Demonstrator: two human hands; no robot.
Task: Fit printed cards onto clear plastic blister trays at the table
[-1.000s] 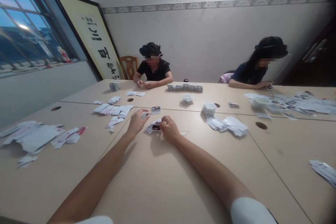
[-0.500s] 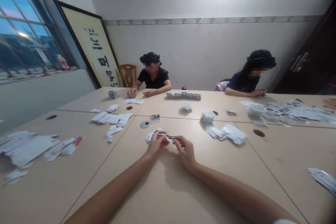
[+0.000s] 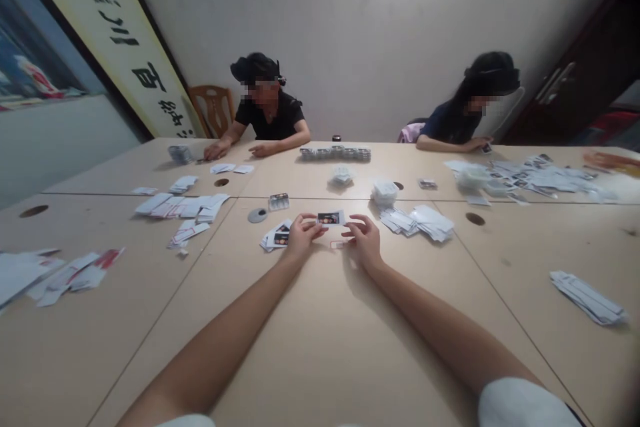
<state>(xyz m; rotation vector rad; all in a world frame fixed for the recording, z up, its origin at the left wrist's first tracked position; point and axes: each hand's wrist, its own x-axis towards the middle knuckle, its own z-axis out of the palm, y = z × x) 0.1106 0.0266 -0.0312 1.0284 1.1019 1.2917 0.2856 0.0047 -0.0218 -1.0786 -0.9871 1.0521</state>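
Both my hands hold one small white card with a dark picture (image 3: 330,218) upright above the table. My left hand (image 3: 301,235) pinches its left edge and my right hand (image 3: 365,239) pinches its right edge. A small pile of similar cards (image 3: 277,236) lies just left of my left hand. A grey round disc (image 3: 257,215) and a small clear packet (image 3: 279,201) lie a little farther off on the table (image 3: 320,340).
Piles of white cards lie at the left (image 3: 185,207), the near left (image 3: 60,270), the centre right (image 3: 417,221) and the right edge (image 3: 587,297). Two people sit at the far side, one in black (image 3: 267,117), one in dark blue (image 3: 465,120). Round holes (image 3: 475,219) dot the table.
My hands have come together and lifted a card upright, showing its picture side. The left hand has left the grey disc. The camera has tilted down and to the right.
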